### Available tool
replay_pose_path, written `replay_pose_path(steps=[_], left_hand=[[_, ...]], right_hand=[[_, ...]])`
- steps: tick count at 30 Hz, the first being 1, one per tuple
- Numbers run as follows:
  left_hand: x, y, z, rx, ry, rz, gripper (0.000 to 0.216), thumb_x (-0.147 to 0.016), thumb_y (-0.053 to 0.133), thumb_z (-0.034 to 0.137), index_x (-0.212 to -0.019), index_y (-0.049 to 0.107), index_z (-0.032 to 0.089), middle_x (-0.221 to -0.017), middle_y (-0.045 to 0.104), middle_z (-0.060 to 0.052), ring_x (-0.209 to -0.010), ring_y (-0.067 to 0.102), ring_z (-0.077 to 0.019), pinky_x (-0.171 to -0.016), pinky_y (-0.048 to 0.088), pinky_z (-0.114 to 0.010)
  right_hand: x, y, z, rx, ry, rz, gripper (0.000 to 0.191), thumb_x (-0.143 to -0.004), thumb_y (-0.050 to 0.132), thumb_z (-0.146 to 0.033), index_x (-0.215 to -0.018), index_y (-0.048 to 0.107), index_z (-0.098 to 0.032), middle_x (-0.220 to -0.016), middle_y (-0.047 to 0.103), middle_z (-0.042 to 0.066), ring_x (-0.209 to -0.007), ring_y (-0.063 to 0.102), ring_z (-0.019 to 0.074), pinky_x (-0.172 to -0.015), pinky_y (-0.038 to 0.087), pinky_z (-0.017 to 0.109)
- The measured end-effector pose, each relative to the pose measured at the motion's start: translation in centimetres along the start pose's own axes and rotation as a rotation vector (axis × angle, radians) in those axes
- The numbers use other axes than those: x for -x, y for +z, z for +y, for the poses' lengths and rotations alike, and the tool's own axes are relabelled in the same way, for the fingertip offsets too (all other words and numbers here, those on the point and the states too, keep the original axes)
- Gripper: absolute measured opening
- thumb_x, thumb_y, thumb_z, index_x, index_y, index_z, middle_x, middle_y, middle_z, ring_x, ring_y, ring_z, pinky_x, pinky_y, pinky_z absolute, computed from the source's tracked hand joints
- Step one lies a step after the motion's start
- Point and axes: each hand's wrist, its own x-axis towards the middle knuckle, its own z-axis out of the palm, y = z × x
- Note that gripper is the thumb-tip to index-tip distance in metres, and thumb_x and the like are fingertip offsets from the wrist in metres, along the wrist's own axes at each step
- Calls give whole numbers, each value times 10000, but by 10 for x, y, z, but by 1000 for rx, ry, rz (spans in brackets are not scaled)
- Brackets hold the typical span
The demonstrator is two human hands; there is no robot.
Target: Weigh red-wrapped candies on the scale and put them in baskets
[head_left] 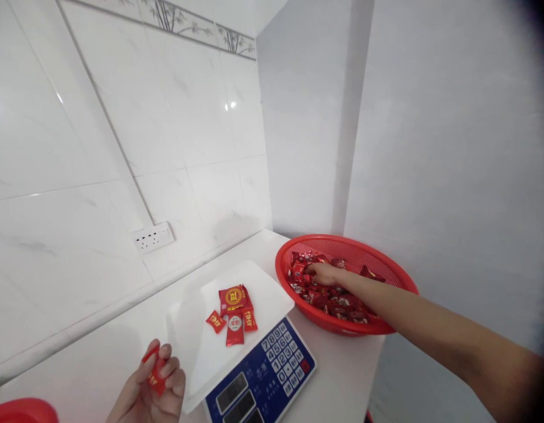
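Observation:
My left hand (155, 379) is closed around a red wrapped candy (157, 376) with gold lettering, left of the scale's white pan (199, 352). On the pan lie several red packets: a large square packet (234, 298) with a gold emblem, a packet with a white circle (235, 329), and small red candies (216, 322) at the sides. My right hand (323, 274) reaches into a red mesh basket (325, 322) filled with red wrapped candies. Its fingers are curled at a red wrapped candy (298, 272), and the fingertips are partly hidden among the wrappers.
The scale's blue keypad panel (261, 376) faces me at the front of the white table (338, 352). Part of another red container (23, 411) shows at the bottom left. A wall socket (153, 237) sits on the tiled wall behind; a grey wall stands at the right.

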Motion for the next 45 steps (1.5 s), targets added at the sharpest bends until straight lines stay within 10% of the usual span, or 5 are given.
replay_pose_path(steps=[11, 18, 34, 45], left_hand=[[3, 2, -2, 30, 9, 19, 225, -705, 462, 42, -797, 624, 169, -681, 578, -22, -477, 495, -73, -397, 445, -169], [17, 13, -5, 39, 25, 16, 239, -766, 416, 35, -799, 620, 155, -658, 556, -19, -480, 486, -73, -399, 432, -168], [19, 6, -4, 63, 71, -63, 240, -828, 383, 33, -812, 609, 116, -683, 576, -33, -513, 514, -72, -440, 455, -172], [19, 7, -4, 67, 69, -48, 240, -831, 383, 41, -814, 610, 119, -678, 576, -35, -509, 507, -67, -445, 456, -166]], right_hand=[[15, -33, 2, -330, 142, 90, 180, -704, 538, -152, -844, 651, -166, -704, 651, 9, -573, 549, 129, -501, 411, 219], [18, -41, -11, -488, 72, 183, 176, -765, 496, -232, -894, 597, -168, -857, 666, 37, -689, 582, 135, -593, 452, 214], [28, -35, -19, -10, -99, 275, 118, -738, 492, -104, -770, 584, -171, -828, 669, 86, -802, 596, 232, -683, 394, 297], [41, -25, -88, 24, -296, 323, 137, -816, 493, -275, -845, 607, -205, -878, 682, 29, -789, 610, 191, -684, 430, 271]])
